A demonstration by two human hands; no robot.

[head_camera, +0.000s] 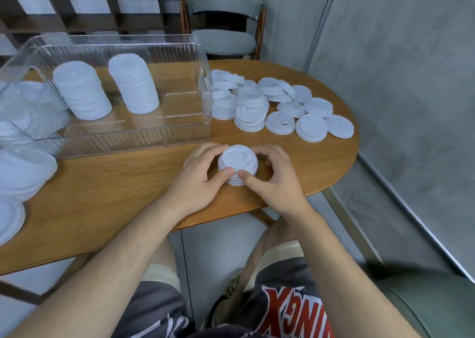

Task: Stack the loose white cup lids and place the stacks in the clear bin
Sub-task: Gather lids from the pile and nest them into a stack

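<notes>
White short stack of lids (238,166) near the table's (115,191) front edge, left hand (199,181) and right hand (273,181) fingers curled around it, clear bin (133,137) behind.

The lids (237,165) are white. The bin (133,134) is clear with ribbed lines. The table (115,188) is brown wood.

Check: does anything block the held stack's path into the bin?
Only the bin's near wall, which the held stack must clear; the table between them is bare. Inside, two stacks stand left, leaving the right side free.
</notes>
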